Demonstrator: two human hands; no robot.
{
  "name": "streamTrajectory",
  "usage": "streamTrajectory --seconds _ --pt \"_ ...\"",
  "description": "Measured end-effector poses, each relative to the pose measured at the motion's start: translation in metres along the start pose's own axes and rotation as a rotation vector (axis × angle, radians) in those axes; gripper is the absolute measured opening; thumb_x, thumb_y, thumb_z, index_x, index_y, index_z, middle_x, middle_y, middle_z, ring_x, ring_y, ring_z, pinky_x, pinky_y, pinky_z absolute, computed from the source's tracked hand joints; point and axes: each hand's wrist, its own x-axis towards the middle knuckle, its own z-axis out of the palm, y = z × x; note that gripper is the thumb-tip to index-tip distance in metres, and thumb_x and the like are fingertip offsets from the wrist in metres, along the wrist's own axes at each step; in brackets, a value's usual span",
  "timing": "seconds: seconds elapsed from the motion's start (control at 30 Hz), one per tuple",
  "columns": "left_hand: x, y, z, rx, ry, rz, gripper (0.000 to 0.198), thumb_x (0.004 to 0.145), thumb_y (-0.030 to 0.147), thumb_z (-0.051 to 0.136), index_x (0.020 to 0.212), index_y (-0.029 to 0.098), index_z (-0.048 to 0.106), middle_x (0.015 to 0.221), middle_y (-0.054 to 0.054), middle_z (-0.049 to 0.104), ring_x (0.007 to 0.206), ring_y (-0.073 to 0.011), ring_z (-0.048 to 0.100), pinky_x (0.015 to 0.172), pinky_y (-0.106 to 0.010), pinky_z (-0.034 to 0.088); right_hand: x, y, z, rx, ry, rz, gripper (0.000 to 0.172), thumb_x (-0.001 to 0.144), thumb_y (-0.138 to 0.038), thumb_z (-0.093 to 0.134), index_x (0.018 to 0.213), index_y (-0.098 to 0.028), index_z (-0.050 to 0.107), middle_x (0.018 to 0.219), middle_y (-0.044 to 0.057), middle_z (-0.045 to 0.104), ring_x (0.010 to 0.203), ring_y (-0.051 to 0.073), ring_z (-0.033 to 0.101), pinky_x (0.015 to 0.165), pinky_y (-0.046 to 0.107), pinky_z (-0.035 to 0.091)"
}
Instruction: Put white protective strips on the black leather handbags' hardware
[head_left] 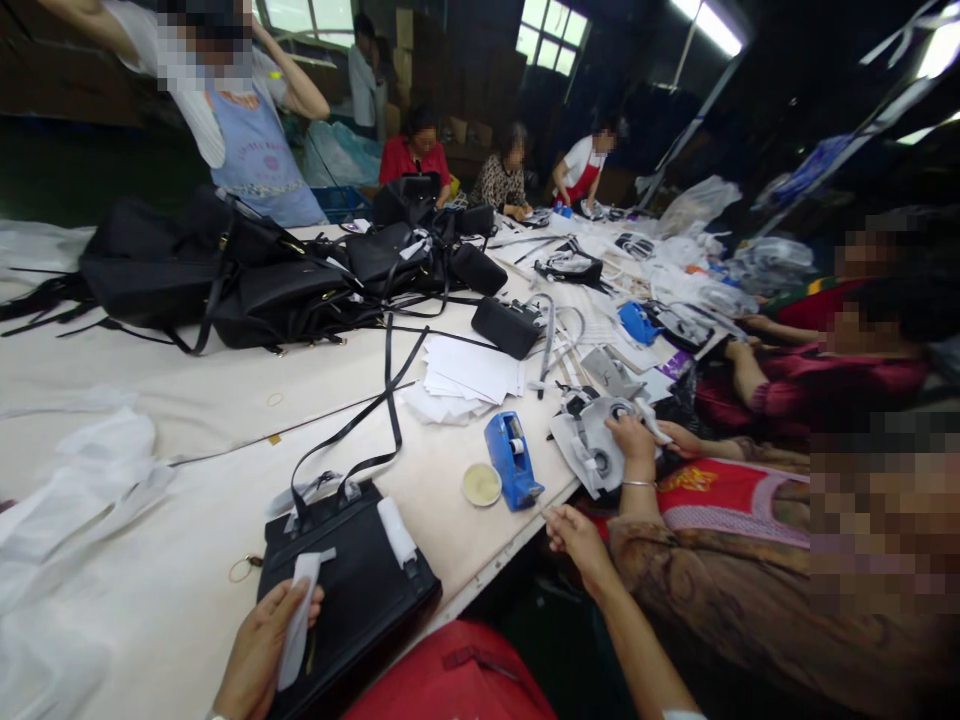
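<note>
A black handbag [352, 580] lies on the table in front of me, its long straps stretched away across the tabletop. My left hand [264, 640] is at the bag's left side, fingers closed round a strip of white wrapping [298, 620]. Another white wrap [396, 532] covers a part near the bag's right edge. Off to the right, my right hand [576, 540] is pinched beside the table edge, just below a blue tape dispenser [511, 465]; what its fingertips hold is too small to make out. A round dish [481, 485] sits left of the dispenser.
Beyond the bag lie white paper sheets [472, 372] and a small black case [504, 327]. Black bags [285, 290] are heaped at the back left. A co-worker's hand [634, 440] handles a wrapped bag close on my right. Several people stand round the table.
</note>
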Motion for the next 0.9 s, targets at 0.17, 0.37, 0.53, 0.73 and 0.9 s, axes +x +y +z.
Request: streamTrajectory --seconds 0.17,0.37,0.53,0.73,0.9 --pt "-0.004 0.003 -0.001 0.016 -0.061 0.039 0.033 0.068 0.04 0.072 0.084 0.014 0.063 0.077 -0.004 0.069 0.059 -0.0106 0.06 0.056 -0.019 0.05 -0.018 -0.039 0.005 -0.059 -0.088 -0.019 0.037 0.072 -0.054 0.061 0.075 -0.017 0.055 0.064 -0.002 0.053 0.051 0.009 0.046 0.05 0.023 0.042" --pt "-0.009 0.007 -0.004 0.008 -0.09 0.08 0.034 0.07 0.045 0.068 0.081 0.013 0.062 0.071 -0.002 0.066 0.057 -0.0095 0.056 0.052 -0.018 0.046 -0.026 -0.071 0.021 -0.068 -0.191 0.02 0.033 0.074 -0.05 0.062 0.079 -0.017 0.055 0.063 -0.004 0.05 0.05 0.008 0.042 0.052 0.023 0.04" --pt "-0.006 0.001 -0.01 -0.014 -0.116 0.08 0.036 0.07 0.047 0.067 0.083 0.014 0.062 0.076 -0.003 0.067 0.06 -0.0094 0.056 0.056 -0.018 0.046 -0.033 -0.089 0.029 -0.09 -0.25 0.044 0.038 0.071 -0.053 0.064 0.081 -0.017 0.056 0.063 -0.003 0.051 0.051 0.008 0.041 0.051 0.023 0.038" --pt "-0.002 0.001 -0.011 0.012 -0.193 0.107 0.038 0.071 0.05 0.066 0.084 0.015 0.062 0.077 -0.004 0.067 0.064 -0.0119 0.058 0.062 -0.022 0.048 -0.043 -0.116 0.051 -0.123 -0.339 0.057 0.031 0.076 -0.048 0.063 0.079 -0.017 0.056 0.064 -0.004 0.051 0.051 0.007 0.042 0.052 0.022 0.039" --pt "0.001 0.003 -0.013 -0.001 -0.241 0.11 0.038 0.073 0.05 0.064 0.085 0.015 0.061 0.076 -0.004 0.066 0.063 -0.0121 0.057 0.061 -0.023 0.046 -0.048 -0.133 0.087 -0.136 -0.434 0.056 0.028 0.077 -0.045 0.063 0.08 -0.017 0.056 0.064 -0.004 0.052 0.051 0.007 0.043 0.053 0.023 0.04"
